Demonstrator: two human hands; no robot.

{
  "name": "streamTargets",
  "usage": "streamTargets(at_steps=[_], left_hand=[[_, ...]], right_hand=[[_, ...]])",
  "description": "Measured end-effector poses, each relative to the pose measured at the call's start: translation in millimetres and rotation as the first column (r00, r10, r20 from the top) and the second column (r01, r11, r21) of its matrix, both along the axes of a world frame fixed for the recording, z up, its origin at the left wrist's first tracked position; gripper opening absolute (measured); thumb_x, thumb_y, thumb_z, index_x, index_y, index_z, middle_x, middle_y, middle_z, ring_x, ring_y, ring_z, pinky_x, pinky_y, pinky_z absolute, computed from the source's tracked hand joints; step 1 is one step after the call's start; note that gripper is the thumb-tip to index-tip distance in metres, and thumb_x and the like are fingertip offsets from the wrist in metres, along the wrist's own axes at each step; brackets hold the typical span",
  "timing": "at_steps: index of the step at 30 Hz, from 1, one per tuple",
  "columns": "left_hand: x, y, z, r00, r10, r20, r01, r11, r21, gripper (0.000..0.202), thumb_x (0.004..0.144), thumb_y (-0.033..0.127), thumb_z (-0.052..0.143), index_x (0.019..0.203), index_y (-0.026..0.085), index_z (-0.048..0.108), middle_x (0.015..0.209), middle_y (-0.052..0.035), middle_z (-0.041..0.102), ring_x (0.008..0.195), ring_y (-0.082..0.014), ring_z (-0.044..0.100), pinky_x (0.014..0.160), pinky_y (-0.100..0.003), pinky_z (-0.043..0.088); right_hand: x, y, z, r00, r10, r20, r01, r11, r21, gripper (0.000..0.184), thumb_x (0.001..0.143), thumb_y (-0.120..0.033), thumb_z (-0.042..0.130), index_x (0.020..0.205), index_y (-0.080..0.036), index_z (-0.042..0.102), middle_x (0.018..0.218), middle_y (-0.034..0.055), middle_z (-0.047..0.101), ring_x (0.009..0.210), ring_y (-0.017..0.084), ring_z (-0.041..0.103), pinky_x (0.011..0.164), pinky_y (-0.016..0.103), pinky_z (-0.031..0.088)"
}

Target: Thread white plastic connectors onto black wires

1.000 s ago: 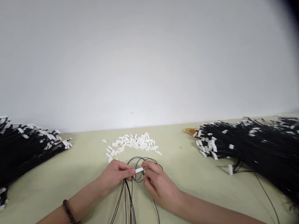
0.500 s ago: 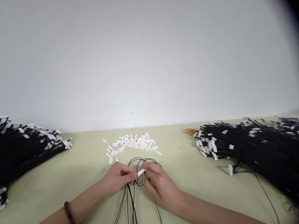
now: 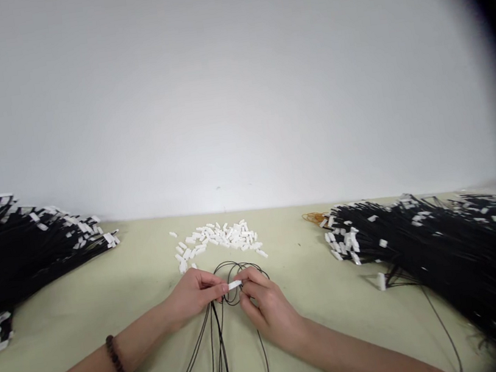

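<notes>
A small white plastic connector (image 3: 234,284) is pinched between the thumb and fingers of my left hand (image 3: 193,293). My right hand (image 3: 269,307) is closed at the connector's right end, with a thin black wire (image 3: 264,356) at its fingertips. The exact spot where wire and connector meet is too small to make out. Several black wires (image 3: 222,349) hang from beneath my left fingers toward the near edge of the view. Behind both hands, wire loops (image 3: 229,264) lie on the green table surface (image 3: 163,370).
Loose white connectors (image 3: 232,236) are heaped beyond my hands. Bundles of black wires with white ends lie at left (image 3: 17,249) and right (image 3: 423,247). An orange wire coil (image 3: 314,218) pokes out by the right bundle. A pale wall (image 3: 234,89) stands behind.
The white connector has tipped from a slant to nearly level between my fingers. The hanging wires have shifted slightly; both hands stay almost in place.
</notes>
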State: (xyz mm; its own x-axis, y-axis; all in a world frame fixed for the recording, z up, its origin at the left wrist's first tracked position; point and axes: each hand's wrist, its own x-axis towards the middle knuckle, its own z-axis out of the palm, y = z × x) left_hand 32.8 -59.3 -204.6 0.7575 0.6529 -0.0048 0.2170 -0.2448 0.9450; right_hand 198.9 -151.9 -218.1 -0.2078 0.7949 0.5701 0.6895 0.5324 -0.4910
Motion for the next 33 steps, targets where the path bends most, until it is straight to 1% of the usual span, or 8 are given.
streamTargets(at_steps=[7,11,17,22,26,30,31,33], left_hand=[[1,1,0.1,0.999,0.036,0.01,-0.036,0.999,-0.008,0.033,0.07,0.043,0.056,0.071,0.011,0.066,0.058,-0.0008,0.049,0.059,-0.01,0.038,0.056,-0.022,0.026],[2,1,1.6,0.995,0.092,0.029,-0.091,0.995,-0.041,0.032,0.069,0.042,0.057,0.073,0.012,0.066,0.059,-0.0009,0.049,0.06,-0.0106,0.039,0.058,-0.023,0.027],[1,3,0.4,0.971,0.195,0.141,-0.179,0.976,-0.121,0.031,0.068,0.042,0.059,0.067,0.011,0.062,0.058,0.0002,0.044,0.061,-0.01,0.036,0.059,-0.023,0.025],[1,0,2.1,0.962,0.223,0.156,-0.203,0.97,-0.137,0.031,0.067,0.042,0.06,0.065,0.011,0.062,0.058,-0.0001,0.044,0.06,-0.01,0.035,0.058,-0.024,0.025],[0,6,0.3,0.928,0.319,0.194,-0.279,0.938,-0.206,0.033,0.066,0.042,0.061,0.073,0.01,0.064,0.062,-0.0014,0.046,0.061,-0.0101,0.036,0.058,-0.023,0.027],[-5,20,1.9,0.88,0.418,0.225,-0.351,0.893,-0.283,0.034,0.064,0.041,0.063,0.08,0.011,0.063,0.066,-0.0021,0.047,0.062,-0.0105,0.039,0.059,-0.023,0.03],[-6,23,4.6,0.871,0.429,0.24,-0.358,0.889,-0.286,0.034,0.064,0.041,0.064,0.08,0.011,0.063,0.067,-0.0023,0.047,0.063,-0.0105,0.039,0.059,-0.023,0.03],[-8,25,14.0,0.859,0.424,0.288,-0.349,0.895,-0.277,0.032,0.065,0.04,0.063,0.079,0.011,0.062,0.068,-0.0026,0.046,0.064,-0.0105,0.039,0.059,-0.022,0.031]], right_hand=[[0,0,0.5,1.0,0.0,-0.007,0.0,1.0,-0.005,0.014,0.082,-0.011,0.037,0.069,-0.015,0.041,0.094,0.0066,0.045,0.081,0.012,0.047,0.071,0.026,0.04],[-1,0,0.4,0.999,-0.035,-0.002,0.035,0.999,0.005,0.014,0.083,-0.015,0.039,0.07,-0.015,0.045,0.102,0.0079,0.043,0.093,0.014,0.046,0.078,0.027,0.04],[1,-3,0.1,0.991,-0.129,-0.016,0.13,0.989,0.067,0.013,0.081,-0.017,0.043,0.075,-0.014,0.055,0.127,0.009,0.025,0.109,0.02,0.035,0.088,0.032,0.035],[2,-4,1.5,0.987,-0.159,-0.029,0.16,0.984,0.074,0.012,0.077,-0.016,0.046,0.071,-0.014,0.056,0.13,0.0079,0.02,0.113,0.024,0.031,0.089,0.038,0.033],[-1,-7,3.7,0.987,-0.16,-0.013,0.161,0.982,0.097,0.011,0.073,-0.016,0.05,0.065,-0.015,0.058,0.13,0.0066,0.02,0.116,0.026,0.027,0.091,0.041,0.03],[-1,-6,1.6,0.983,-0.179,-0.039,0.183,0.974,0.136,0.01,0.073,-0.02,0.054,0.067,-0.017,0.062,0.11,0.0096,0.036,0.106,0.024,0.036,0.086,0.039,0.034],[0,-5,0.2,0.985,-0.163,-0.058,0.168,0.981,0.1,0.009,0.073,-0.022,0.055,0.069,-0.018,0.063,0.098,0.0091,0.041,0.095,0.021,0.042,0.08,0.035,0.037],[3,-2,-2.6,0.992,-0.055,-0.118,0.045,0.995,-0.088,0.014,0.074,-0.028,0.055,0.073,-0.016,0.063,0.072,0.0036,0.042,0.068,0.012,0.045,0.061,0.025,0.039]])
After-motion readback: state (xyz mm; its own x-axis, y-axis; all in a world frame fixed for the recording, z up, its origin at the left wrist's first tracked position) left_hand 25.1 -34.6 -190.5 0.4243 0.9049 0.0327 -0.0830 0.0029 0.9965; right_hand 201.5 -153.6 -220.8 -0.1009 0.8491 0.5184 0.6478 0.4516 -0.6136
